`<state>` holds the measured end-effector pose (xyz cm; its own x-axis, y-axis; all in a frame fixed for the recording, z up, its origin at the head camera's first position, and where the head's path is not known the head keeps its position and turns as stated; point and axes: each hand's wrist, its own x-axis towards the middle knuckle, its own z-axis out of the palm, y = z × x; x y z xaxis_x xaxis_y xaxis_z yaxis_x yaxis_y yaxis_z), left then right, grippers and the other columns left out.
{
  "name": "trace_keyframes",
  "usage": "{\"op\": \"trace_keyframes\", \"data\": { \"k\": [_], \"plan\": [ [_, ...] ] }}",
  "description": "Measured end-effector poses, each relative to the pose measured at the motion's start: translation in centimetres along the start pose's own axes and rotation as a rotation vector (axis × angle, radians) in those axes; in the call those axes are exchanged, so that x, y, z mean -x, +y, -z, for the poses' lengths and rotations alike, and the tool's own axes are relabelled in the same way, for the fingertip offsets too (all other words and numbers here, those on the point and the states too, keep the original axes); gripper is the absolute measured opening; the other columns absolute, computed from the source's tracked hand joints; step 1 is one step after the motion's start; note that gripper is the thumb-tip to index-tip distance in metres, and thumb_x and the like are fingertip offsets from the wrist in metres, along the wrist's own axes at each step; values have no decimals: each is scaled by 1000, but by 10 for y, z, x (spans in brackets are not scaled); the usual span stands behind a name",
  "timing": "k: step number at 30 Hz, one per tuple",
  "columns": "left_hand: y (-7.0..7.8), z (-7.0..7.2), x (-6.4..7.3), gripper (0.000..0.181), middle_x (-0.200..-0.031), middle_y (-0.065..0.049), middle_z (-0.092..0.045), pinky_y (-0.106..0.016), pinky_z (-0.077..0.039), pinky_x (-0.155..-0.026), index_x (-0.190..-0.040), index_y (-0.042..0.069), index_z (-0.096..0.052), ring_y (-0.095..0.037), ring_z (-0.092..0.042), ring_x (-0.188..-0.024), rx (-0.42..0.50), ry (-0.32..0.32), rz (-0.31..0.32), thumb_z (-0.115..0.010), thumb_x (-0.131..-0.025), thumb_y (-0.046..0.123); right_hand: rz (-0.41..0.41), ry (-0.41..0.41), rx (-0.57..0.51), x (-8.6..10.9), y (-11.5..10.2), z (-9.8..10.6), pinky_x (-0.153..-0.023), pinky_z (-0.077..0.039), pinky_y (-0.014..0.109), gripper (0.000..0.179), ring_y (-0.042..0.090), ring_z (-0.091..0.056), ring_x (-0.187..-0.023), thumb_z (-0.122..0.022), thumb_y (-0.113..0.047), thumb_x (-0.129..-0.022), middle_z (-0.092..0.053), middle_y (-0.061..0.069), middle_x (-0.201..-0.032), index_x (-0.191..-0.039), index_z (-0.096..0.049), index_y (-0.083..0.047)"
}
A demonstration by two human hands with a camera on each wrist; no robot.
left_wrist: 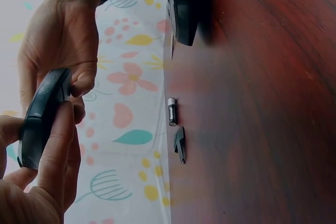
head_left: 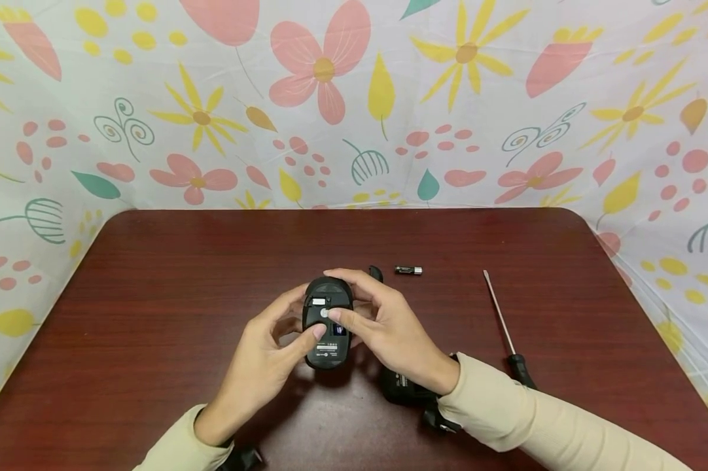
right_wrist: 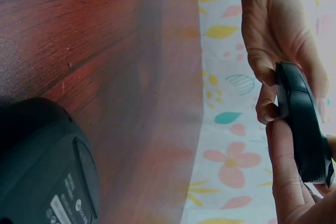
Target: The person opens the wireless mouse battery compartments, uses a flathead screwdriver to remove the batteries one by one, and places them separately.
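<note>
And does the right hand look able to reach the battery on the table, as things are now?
Probably yes: the battery lies close beyond the right hand with nothing covering it, though that hand would likely need to release the mouse first.

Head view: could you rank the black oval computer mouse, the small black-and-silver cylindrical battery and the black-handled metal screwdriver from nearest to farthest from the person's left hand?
1. Computer mouse: nearest, gripped by the left hand.
2. Battery: past the mouse, toward the picture's upper right.
3. Screwdriver: farthest, further over to the right.
</note>
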<state>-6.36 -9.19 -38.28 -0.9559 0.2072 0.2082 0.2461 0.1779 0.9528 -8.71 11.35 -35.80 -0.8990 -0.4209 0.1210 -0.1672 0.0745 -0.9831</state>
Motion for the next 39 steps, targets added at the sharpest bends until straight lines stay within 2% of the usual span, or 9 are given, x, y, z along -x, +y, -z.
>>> {"op": "trace_keyframes", "data": {
  "k": [3,9,15,20,24,27,31,39],
  "plan": [
    [-1,2,0,53,-111,-13,-73,-31,-64,-83,-146,9,-59,-16,-73,-94,-7,-6,10,-74,-96,3,-13,-1,5,-1,0,-1,-66,-66,39,50,19,-77,-89,-70,-9,-100,-72,17,-120,-147,-57,-17],
    [-2,5,1,51,-109,-10,-74,-30,-63,-87,-145,9,-60,-14,-72,-92,-51,-11,-10,-75,-96,5,-12,26,71,-3,-1,-2,-67,-67,40,43,20,-75,-85,-74,-11,-98,-72,15,-114,-139,-64,-16],
    [-4,8,1,50,-110,-8,-74,-32,-63,-86,-145,10,-61,-16,-72,-95,-70,-28,15,-75,-97,8,-23,48,147,-8,-1,-1,-67,-66,43,33,16,-73,-81,-76,-11,-96,-72,11,-105,-129,-71,-16],
    [-5,9,0,49,-112,-9,-73,-31,-63,-88,-144,9,-62,-19,-70,-96,-102,-37,13,-75,-97,9,11,97,316,-11,-2,1,-74,-63,32,26,12,-68,-88,-80,-13,-93,-71,1,-101,-119,-77,-14],
    [-6,11,0,48,-115,-10,-72,-31,-63,-85,-143,10,-62,-19,-69,-95,-124,-42,18,-75,-97,9,20,122,419,-15,-2,1,-75,-57,29,21,12,-63,-89,-82,-15,-92,-69,-5,-95,-113,-80,-15],
    [-6,14,-1,47,-116,-9,-72,-31,-64,-83,-142,10,-63,-18,-68,-94,-141,-43,18,-75,-97,9,-18,110,372,-17,-4,0,-70,-61,32,21,16,-62,-83,-81,-13,-92,-67,-1,-94,-113,-80,-13],
    [-7,17,-1,46,-117,-9,-71,-30,-64,-81,-142,11,-64,-19,-67,-93,-142,-50,31,-75,-97,8,-86,82,233,-21,-3,-2,-63,-65,36,22,19,-64,-73,-79,-7,-92,-67,7,-96,-114,-78,-8],
    [-9,25,1,46,-110,-10,-73,-31,-64,-84,-141,9,-64,-19,-68,-95,-188,-41,68,-75,-96,8,-219,45,10,-29,1,-5,-67,-66,36,21,15,-68,-65,-72,3,-94,-71,17,-98,-115,-73,5]
  ]
}}
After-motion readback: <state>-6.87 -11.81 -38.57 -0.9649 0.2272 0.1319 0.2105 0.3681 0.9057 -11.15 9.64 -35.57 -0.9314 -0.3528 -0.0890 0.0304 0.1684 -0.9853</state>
